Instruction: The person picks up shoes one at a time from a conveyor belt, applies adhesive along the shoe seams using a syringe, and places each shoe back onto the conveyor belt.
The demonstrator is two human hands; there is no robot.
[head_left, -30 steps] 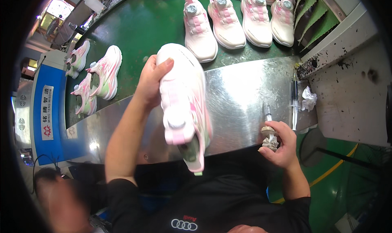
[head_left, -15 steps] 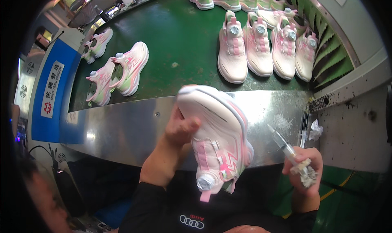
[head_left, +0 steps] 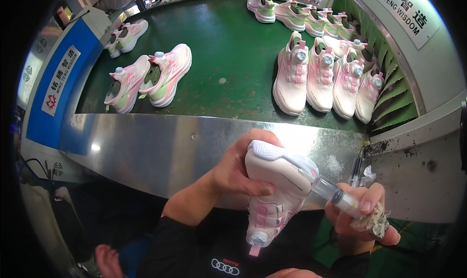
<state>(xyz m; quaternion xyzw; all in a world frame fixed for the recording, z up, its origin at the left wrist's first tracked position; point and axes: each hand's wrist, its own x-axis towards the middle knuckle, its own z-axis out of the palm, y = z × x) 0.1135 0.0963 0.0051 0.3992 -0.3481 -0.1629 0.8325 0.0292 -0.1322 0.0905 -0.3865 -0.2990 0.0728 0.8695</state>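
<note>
Pinkish shoe (head_left: 283, 193) slants lengthwise, toe pointing forward, left fingers (head_left: 257, 186) clasping it, right fingers (head_left: 372, 197) a syringe (head_left: 330, 189).

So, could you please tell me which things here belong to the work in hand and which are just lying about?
In the work:
pink-white shoe, left grip
syringe, right grip
similar shoes on the green belt, probably

Apparently lying about:
unheld crumpled white wad
slim dark item beside it

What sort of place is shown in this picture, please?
Probably a shoe factory workstation. Matching pink-and-white shoes stand on a green surface like a conveyor belt, green flaps hang beside them, and the left hand holds a similar shoe while the right hand holds a syringe.
</note>
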